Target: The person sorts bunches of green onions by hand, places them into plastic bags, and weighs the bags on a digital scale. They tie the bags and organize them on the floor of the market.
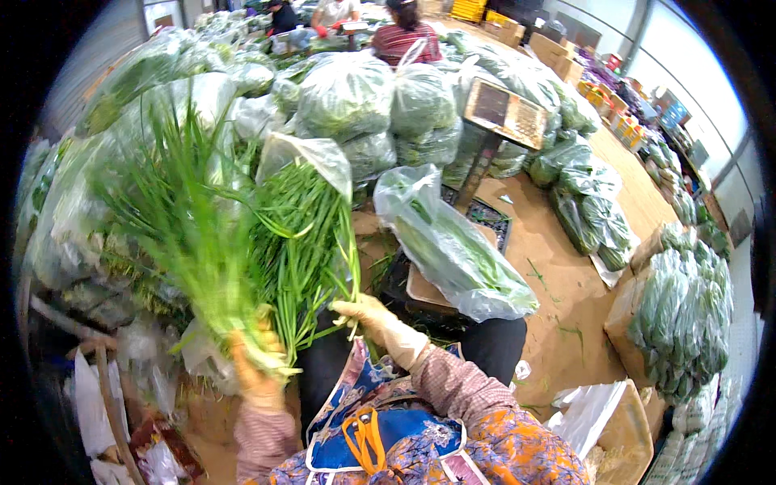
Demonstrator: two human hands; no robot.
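My left hand [257, 373], in a yellowish glove, grips the base of a bunch of long green chives [190, 226] that fans upward and left. My right hand [373, 318], also gloved, touches the loose ends of a second heap of green chives [303, 242] that spills out of an open clear plastic bag [311, 153]. A patterned apron covers my lap below both hands.
A clear bag of greens [453, 250] lies on a board over a dark crate. Many filled bags [347, 97] are stacked behind. A scale [505, 113] stands at centre right. Cardboard boxes of packed greens [683, 319] sit right. People sit at the far back [404, 32].
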